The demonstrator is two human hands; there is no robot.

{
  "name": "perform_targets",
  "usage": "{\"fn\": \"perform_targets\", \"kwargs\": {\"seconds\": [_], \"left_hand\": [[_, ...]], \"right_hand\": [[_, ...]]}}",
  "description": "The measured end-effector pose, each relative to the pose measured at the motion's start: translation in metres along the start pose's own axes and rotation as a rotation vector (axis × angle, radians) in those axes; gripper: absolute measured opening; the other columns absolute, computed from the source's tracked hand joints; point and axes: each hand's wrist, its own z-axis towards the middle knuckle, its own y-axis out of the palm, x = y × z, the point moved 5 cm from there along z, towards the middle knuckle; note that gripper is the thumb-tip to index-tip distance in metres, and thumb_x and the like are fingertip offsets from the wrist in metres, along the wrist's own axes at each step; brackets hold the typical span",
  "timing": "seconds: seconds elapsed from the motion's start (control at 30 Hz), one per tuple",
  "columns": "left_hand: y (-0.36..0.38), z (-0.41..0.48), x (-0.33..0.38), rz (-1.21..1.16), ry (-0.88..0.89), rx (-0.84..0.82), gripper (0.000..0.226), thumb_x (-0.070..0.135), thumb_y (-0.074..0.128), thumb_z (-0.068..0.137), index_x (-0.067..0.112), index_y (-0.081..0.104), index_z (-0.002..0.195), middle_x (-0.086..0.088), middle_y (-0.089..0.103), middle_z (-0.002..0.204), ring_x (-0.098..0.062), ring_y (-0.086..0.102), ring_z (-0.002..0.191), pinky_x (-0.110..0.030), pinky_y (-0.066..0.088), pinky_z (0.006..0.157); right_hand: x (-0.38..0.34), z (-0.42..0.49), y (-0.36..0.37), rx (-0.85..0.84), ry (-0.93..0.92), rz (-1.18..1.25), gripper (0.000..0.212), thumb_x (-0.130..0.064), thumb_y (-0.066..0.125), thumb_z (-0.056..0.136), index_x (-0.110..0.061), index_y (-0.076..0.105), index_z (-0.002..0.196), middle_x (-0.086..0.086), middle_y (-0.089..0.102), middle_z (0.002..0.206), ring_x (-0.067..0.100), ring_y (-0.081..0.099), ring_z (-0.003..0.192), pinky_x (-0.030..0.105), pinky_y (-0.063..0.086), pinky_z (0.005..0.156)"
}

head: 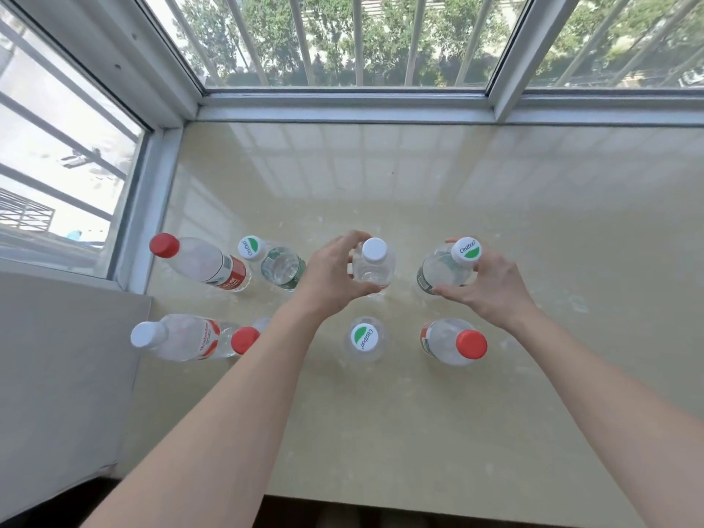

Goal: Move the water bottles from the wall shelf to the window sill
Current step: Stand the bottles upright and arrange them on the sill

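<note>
My left hand [335, 272] curls round the white-cap bottle [373, 266], thumb on one side and fingers on the other. My right hand [491, 287] holds the green-cap bottle [444, 272] the same way, round its body just under the cap. Both bottles are upright, low over the sill [381, 177], side by side but apart (I cannot tell if their bottoms touch it yet). Six other bottles [453, 341] stand on the sill near them.

The bottles are clear thin plastic, and they look full of water. I think they are a bit heavy for their size and smooth, so they could slip. The walls look soft and would dent if I squeeze hard. The best place to hold is the wide middle, with a firm but gentle grip, not the small cap.
</note>
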Motion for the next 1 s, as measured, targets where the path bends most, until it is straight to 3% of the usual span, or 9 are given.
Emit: {"fn": "perform_targets", "kwargs": {"seconds": [0.1, 0.27, 0.47, 0.77, 0.93, 1.0], "left_hand": [[0.0, 0.001, 0.0, 0.016, 0.012, -0.008, 0.063, 0.017, 0.087, 0.069, 0.029, 0.056, 0.123, 0.004, 0.057, 0.118, -0.015, 0.06, 0.107, -0.033, 0.058, 0.085], [0.0, 0.0, 0.0, 0.062, 0.028, -0.017, 0.064, 0.019, 0.087, 0.071, 0.029, 0.057, 0.126, 0.021, 0.055, 0.102, -0.016, 0.059, 0.11, -0.031, 0.057, 0.086], [0.001, 0.001, 0.0, 0.091, 0.064, 0.01, 0.064, 0.026, 0.088, 0.07, 0.031, 0.057, 0.126, 0.012, 0.056, 0.11, -0.015, 0.06, 0.1, -0.039, 0.056, 0.086], [0.003, -0.001, 0.0, 0.054, 0.053, 0.018, 0.063, 0.023, 0.088, 0.071, 0.029, 0.056, 0.125, 0.011, 0.054, 0.11, -0.014, 0.057, 0.101, -0.04, 0.055, 0.088], [0.002, 0.0, -0.003, 0.091, 0.02, 0.007, 0.075, 0.026, 0.089, 0.067, 0.03, 0.05, 0.131, 0.007, 0.055, 0.122, -0.015, 0.055, 0.113, -0.038, 0.05, 0.097], [0.001, 0.0, -0.001, 0.127, 0.022, 0.001, 0.08, 0.027, 0.089, 0.066, 0.03, 0.047, 0.134, 0.006, 0.055, 0.127, -0.016, 0.053, 0.119, -0.035, 0.048, 0.098]], "right_hand": [[-0.003, 0.0, 0.002, -0.012, -0.005, -0.005, 0.059, -0.026, 0.088, 0.065, -0.024, 0.062, 0.118, -0.004, 0.068, 0.108, 0.018, 0.06, 0.098, 0.018, 0.039, 0.075], [0.0, -0.002, -0.001, -0.021, 0.013, -0.039, 0.057, -0.026, 0.088, 0.065, -0.024, 0.063, 0.117, -0.006, 0.065, 0.107, 0.014, 0.057, 0.096, -0.001, 0.035, 0.073], [-0.002, 0.0, -0.003, 0.004, 0.007, -0.035, 0.056, -0.02, 0.085, 0.064, -0.022, 0.063, 0.116, -0.004, 0.066, 0.109, 0.018, 0.059, 0.1, 0.028, 0.048, 0.084], [-0.001, -0.001, -0.002, 0.036, -0.006, -0.042, 0.057, -0.022, 0.087, 0.065, -0.019, 0.063, 0.117, -0.002, 0.066, 0.11, 0.017, 0.059, 0.101, 0.018, 0.037, 0.081], [0.001, -0.004, -0.004, 0.033, 0.029, 0.031, 0.082, -0.023, 0.09, 0.063, -0.03, 0.05, 0.134, -0.007, 0.061, 0.124, 0.014, 0.06, 0.106, 0.019, 0.038, 0.08], [0.002, -0.007, -0.008, 0.028, 0.042, 0.057, 0.089, -0.025, 0.092, 0.062, -0.033, 0.045, 0.138, -0.009, 0.056, 0.132, 0.014, 0.061, 0.11, 0.011, 0.038, 0.076]]}}
